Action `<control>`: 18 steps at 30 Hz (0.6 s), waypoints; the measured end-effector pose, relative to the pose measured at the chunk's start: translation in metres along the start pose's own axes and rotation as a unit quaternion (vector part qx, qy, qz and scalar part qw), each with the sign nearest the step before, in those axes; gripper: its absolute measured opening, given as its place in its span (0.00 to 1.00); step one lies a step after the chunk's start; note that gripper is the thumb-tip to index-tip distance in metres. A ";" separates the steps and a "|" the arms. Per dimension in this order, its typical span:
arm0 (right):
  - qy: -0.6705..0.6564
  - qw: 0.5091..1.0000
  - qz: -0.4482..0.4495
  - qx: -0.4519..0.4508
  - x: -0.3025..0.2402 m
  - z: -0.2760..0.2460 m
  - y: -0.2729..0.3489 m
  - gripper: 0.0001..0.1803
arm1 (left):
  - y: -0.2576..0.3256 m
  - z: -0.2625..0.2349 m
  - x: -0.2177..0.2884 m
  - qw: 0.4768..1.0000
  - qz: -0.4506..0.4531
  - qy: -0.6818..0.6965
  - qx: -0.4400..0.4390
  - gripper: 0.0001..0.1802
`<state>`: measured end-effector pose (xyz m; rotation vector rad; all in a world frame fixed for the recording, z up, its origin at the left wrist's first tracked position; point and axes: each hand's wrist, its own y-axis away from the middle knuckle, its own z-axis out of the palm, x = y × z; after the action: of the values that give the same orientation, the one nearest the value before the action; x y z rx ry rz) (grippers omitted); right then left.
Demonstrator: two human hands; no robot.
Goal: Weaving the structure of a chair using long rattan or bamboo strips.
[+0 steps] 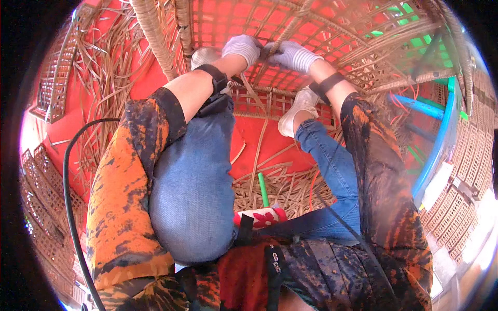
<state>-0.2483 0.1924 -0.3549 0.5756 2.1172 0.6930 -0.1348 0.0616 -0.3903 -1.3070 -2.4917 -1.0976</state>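
Note:
In front of me stands a large open-weave wicker panel [337,57], part of a basket-like frame with thick wrapped ribs. My left hand [243,49], in a pale striped glove, is closed against the weave left of a wrapped rib [293,23]. Its fingertips are hidden, so what they hold is unclear. Close beside it, my gloved right hand [293,56] has its fingers closed on the lattice at the foot of that rib. A loose flat strip [252,94] dangles below my hands. The panel's lower rim [275,92] runs above my feet.
Cut strips [111,62] litter the red floor [142,75] to the left and between my legs. A green-handled tool [263,189] lies by a red-and-white patterned thing [259,217]. At right stands a blue frame [438,140]; woven panels [461,207] lie beyond. A black cable [67,176] curves at left.

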 end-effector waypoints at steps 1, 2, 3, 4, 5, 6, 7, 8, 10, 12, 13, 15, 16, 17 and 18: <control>0.002 1.000 0.018 -0.014 0.000 -0.001 0.000 0.20 | -0.001 -0.001 0.000 1.000 -0.006 0.010 0.002 0.21; 0.112 0.992 -0.032 0.045 0.001 0.001 0.002 0.20 | -0.001 -0.003 0.000 1.000 -0.025 0.014 0.001 0.21; 0.227 0.967 -0.064 0.099 0.002 0.003 0.004 0.20 | 0.000 -0.004 0.000 1.000 -0.009 0.021 0.006 0.21; 0.260 0.952 -0.072 0.142 0.002 0.009 0.007 0.21 | 0.001 -0.006 0.001 1.000 -0.012 0.003 0.001 0.20; 0.254 0.947 -0.110 0.162 0.002 0.013 0.011 0.21 | 0.003 -0.009 0.003 1.000 -0.006 -0.015 0.003 0.18; 0.274 0.946 -0.040 0.168 0.002 0.022 0.016 0.20 | 0.007 -0.012 0.004 1.000 -0.015 -0.014 -0.002 0.18; 0.293 0.940 0.033 0.174 0.000 0.031 0.022 0.20 | 0.012 -0.016 0.007 1.000 -0.014 -0.010 0.002 0.19; 0.260 0.942 0.047 0.206 -0.003 0.040 0.028 0.18 | 0.019 -0.021 0.009 1.000 -0.014 -0.006 0.004 0.21; 0.258 0.947 0.090 0.167 -0.011 0.064 0.049 0.17 | 0.032 -0.030 0.017 0.999 0.000 -0.028 0.015 0.23; 0.269 0.951 0.091 0.122 -0.025 0.096 0.080 0.14 | 0.041 -0.036 0.027 0.999 0.015 -0.046 0.025 0.25; 0.283 0.951 0.095 0.074 -0.034 0.114 0.100 0.12 | 0.043 -0.035 0.032 0.998 0.028 -0.050 0.021 0.24; 0.253 0.966 0.046 0.000 -0.059 0.150 0.149 0.08 | 0.041 -0.027 0.038 0.997 0.049 -0.054 0.018 0.24; 0.262 0.962 -0.001 -0.078 -0.073 0.165 0.169 0.07 | 0.039 -0.018 0.038 0.997 0.050 -0.043 -0.049 0.23; 0.241 0.965 -0.057 -0.083 -0.091 0.182 0.192 0.07 | 0.037 -0.005 0.036 0.992 0.043 -0.033 -0.114 0.23; 0.239 0.961 -0.079 -0.116 -0.108 0.197 0.205 0.06 | 0.026 0.004 0.037 0.982 0.114 -0.089 -0.125 0.23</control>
<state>0.0051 0.3341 -0.2631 0.1095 2.4385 1.0526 -0.1373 0.0987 -0.3638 -1.7817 -2.2971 -1.3221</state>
